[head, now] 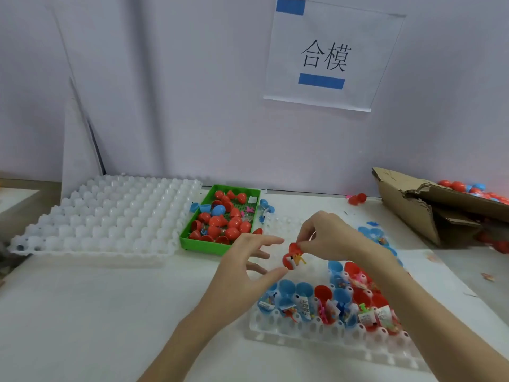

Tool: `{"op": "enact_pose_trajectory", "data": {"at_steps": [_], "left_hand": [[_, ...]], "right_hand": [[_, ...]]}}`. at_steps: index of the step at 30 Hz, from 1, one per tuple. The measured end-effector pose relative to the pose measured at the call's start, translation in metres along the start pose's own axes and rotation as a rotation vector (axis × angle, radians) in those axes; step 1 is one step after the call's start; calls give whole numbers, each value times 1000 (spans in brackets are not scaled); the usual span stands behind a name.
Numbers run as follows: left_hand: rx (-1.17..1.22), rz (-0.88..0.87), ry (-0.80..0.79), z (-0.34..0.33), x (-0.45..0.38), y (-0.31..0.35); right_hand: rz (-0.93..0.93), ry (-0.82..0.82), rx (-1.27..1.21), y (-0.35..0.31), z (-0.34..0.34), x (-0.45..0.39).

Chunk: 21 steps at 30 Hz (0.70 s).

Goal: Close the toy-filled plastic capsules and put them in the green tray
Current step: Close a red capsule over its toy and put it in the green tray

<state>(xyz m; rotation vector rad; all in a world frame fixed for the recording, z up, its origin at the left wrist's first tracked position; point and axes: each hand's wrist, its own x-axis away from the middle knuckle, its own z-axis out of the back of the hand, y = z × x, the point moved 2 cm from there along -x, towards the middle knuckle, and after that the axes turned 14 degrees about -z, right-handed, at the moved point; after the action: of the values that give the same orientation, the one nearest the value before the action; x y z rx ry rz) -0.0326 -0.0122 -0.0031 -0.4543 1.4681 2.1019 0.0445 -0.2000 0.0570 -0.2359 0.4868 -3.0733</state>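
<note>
A red capsule (292,257), still open with a yellow toy poking out, is held above the white table (110,312) between two bare hands. The right hand (329,235) pinches its upper red half with thumb and fingers clamped on it; the left hand (248,260) touches the lower half with its thumb, its other fingers spread apart and nearly straight. Just below, a white cell tray (316,334) at the table's near right holds rows of open blue and red capsule halves with small toys and paper slips inside. Beyond the hands, the green tray (192,241) carries a loose heap of red capsules and one blue one. To its left, touching its side, lies a larger white cell tray (110,216), its cells bare. Open table surface stretches across the near left. At the far right edge, a torn cardboard box (418,205) holds more red and blue capsules. A paper sign (330,56) hangs on the wall behind.
</note>
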Motion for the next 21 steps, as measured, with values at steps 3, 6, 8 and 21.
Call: {"op": "enact_pose_trajectory", "data": {"at_steps": [3,6,8,21], "left_hand": [[-87,-69,-76,-1,0,-2],[-132,-120,-27,-4,-1,0],[-116,-105,31,-2,-1,0],[324,263,207,16,-5,3]], "right_hand": [[9,-2,-44,-15,-12,8],[-20,-8,-109,-15,-19,12],[-50,-2,-239,-9,-23,15],[-45,-23,-1200,-7,-37,48]]}}
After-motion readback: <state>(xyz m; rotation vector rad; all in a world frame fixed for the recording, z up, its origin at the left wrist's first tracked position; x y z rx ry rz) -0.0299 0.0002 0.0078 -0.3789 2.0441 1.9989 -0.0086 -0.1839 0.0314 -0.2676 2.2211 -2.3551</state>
